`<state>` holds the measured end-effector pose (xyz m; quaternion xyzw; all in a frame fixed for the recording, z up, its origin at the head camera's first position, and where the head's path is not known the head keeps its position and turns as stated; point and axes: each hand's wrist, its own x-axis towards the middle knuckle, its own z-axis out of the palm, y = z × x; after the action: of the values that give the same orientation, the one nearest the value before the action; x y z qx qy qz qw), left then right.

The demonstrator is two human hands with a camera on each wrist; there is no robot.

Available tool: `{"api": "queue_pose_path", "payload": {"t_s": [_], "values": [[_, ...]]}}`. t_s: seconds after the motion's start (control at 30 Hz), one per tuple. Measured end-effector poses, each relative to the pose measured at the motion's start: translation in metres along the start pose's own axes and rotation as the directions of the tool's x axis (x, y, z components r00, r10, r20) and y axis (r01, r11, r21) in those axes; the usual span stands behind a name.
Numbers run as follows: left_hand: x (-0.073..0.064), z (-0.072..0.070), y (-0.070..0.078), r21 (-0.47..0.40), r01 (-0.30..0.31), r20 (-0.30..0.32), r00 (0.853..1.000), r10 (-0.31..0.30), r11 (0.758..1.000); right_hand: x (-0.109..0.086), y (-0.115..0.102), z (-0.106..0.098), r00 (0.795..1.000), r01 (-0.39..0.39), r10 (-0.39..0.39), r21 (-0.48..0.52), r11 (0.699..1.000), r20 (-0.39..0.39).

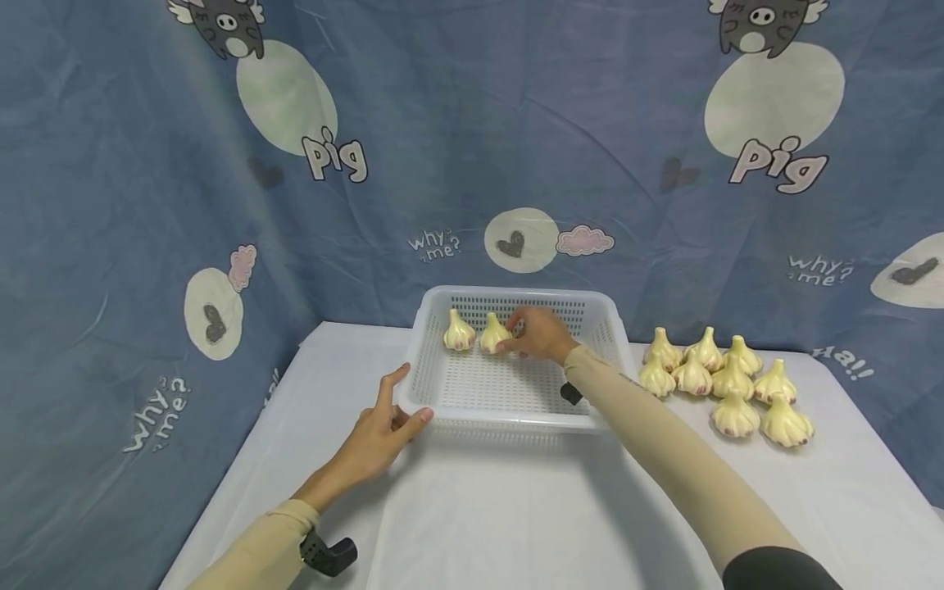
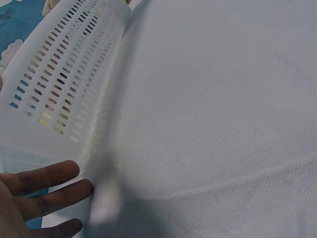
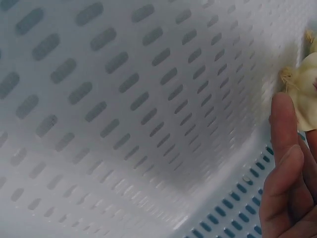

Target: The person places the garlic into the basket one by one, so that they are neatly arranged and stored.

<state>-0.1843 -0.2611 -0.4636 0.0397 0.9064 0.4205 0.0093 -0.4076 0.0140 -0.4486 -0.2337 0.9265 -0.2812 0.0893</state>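
Note:
A white perforated plastic basket (image 1: 516, 422) stands at the back middle of the table. Inside it, a garlic bulb (image 1: 459, 332) sits upright at the left, with a second garlic bulb (image 1: 492, 336) beside it. My right hand (image 1: 542, 334) reaches into the basket and pinches this second bulb from its right side; in the right wrist view my fingers (image 3: 283, 119) lie against the pale bulb (image 3: 308, 94). At the basket's front left corner is my left hand (image 1: 378, 438), thumb and forefinger spread along the rim. Its other fingers (image 2: 54, 198) stretch out loosely beside the basket wall.
Several more garlic bulbs (image 1: 730, 381) stand grouped on the white tablecloth (image 1: 516, 508) right of the basket. A blue printed curtain (image 1: 472, 164) hangs behind the table and along its sides. My right forearm crosses the basket's right rim.

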Motion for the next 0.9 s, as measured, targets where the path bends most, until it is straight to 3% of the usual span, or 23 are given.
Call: {"api": "queue_pose_path", "payload": {"t_s": [0.27,0.57,0.9], "values": [[0.0003,-0.0004,-0.0005,0.014,-0.006,-0.002,1.000,0.006,1.000,-0.0023,-0.0009,0.0007,1.000,0.017,-0.017,0.019,1.000,0.000],[-0.0008,-0.0003,-0.0003,0.012,0.008,0.000,1.000,-0.008,1.000,-0.0020,-0.0018,0.0006,1.000,-0.015,0.015,-0.007,1.000,0.015],[-0.0011,-0.0023,0.0003,0.008,-0.004,-0.001,1.000,0.004,1.000,-0.0032,-0.0017,0.0005,0.999,0.030,-0.028,-0.049,0.998,0.038]]}}
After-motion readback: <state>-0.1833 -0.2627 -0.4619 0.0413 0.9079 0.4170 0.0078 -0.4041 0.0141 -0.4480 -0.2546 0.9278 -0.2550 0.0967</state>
